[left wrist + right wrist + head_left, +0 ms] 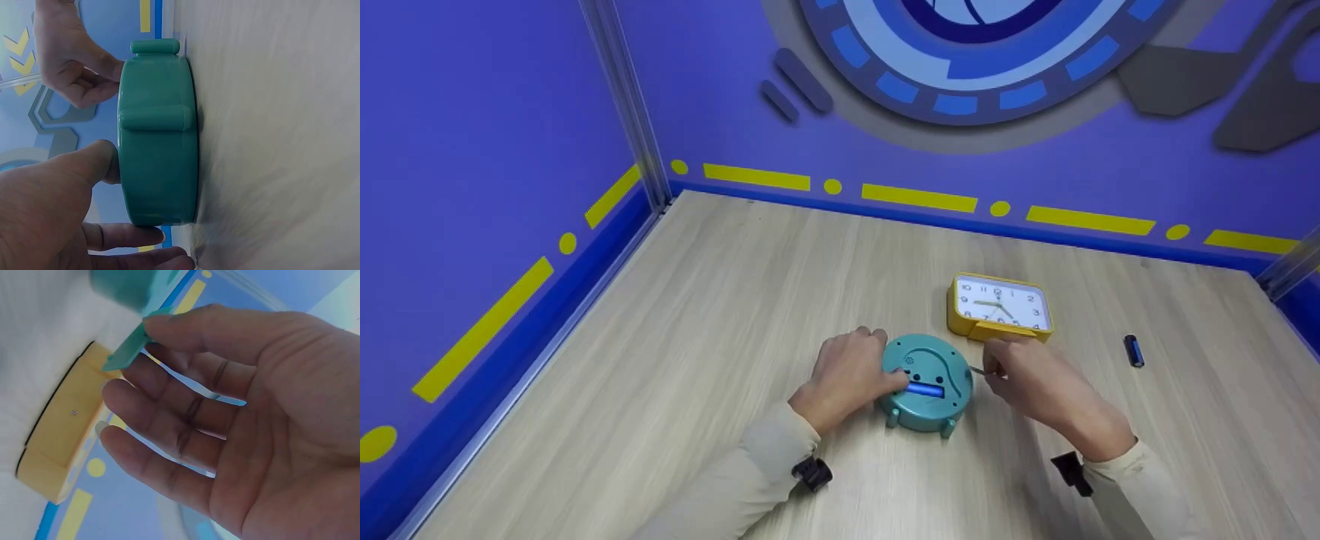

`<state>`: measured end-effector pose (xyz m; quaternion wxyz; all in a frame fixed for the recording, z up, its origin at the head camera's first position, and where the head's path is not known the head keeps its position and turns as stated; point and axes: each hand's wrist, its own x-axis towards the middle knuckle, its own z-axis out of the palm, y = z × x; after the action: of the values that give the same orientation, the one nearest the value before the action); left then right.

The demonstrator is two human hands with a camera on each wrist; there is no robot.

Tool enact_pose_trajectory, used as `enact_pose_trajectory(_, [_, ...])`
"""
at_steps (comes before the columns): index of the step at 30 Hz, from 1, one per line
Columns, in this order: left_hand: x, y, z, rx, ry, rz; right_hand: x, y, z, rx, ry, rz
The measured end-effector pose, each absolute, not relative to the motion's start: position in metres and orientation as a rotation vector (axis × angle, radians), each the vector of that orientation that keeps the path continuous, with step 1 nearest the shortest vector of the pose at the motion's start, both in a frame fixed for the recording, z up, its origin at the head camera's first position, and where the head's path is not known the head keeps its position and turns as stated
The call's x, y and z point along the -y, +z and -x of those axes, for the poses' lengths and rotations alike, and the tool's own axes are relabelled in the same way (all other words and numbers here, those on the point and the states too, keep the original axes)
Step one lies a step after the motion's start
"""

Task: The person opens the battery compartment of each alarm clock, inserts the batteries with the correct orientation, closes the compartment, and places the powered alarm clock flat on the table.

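A round green alarm clock (pixel 928 346) lies face down on the table, its back up and two stubby feet toward me. In its back slot sits a blue battery (pixel 925 389). My left hand (pixel 847 375) grips the clock's left side, thumb on the back and fingers along the rim, as the left wrist view also shows. Just right of the clock, my right hand (pixel 1035 382) pinches a small green battery cover (pixel 132 346) between thumb and forefinger. Behind the right hand stands a yellow rectangular alarm clock (pixel 1001 304), its white dial tilted up.
A dark battery with a blue end (pixel 1134 351) lies on the table at the right. The wooden tabletop (pixel 720 300) meets blue printed panels (pixel 495 150) at the left and back. Black wrist cameras (pixel 812 474) are strapped to both wrists.
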<state>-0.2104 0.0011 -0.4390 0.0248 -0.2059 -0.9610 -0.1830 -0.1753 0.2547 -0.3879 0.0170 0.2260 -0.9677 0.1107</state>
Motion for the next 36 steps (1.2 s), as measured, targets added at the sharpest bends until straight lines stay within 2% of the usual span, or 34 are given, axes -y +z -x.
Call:
enact_pose_trajectory(12, [0.0,-0.439,0.21,2.972,-0.558,0.638,-0.23,-0.388,0.163,2.925,0.378,-0.775])
enact_pose_trajectory(36, [-0.001,-0.439,0.212,2.989,-0.515,0.646,-0.199,-0.413,0.159,2.796,0.288,-0.85])
